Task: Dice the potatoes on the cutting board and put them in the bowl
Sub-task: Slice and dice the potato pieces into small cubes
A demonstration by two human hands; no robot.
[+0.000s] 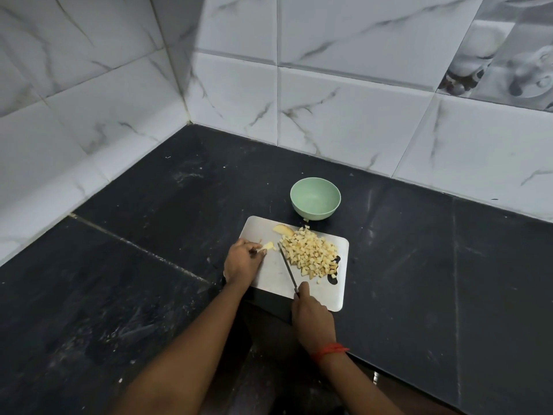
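Gripping the dark handle of a slim kitchen knife [287,266], the right hand [311,317] holds the blade slanted across the pale grey rectangular cutting board [270,275]. The blade's tip is just beside the heap of pale yellow diced potato [311,254] on the board's right half. The left hand [244,259] rests at the board's left edge, fingers pinching a small uncut potato piece [267,246]. A larger potato wedge [283,230] lies near the far edge. The mint-green round bowl [314,215] stands just beyond the board on the black stone worktop [149,235]. A red thread [329,351] circles the right wrist.
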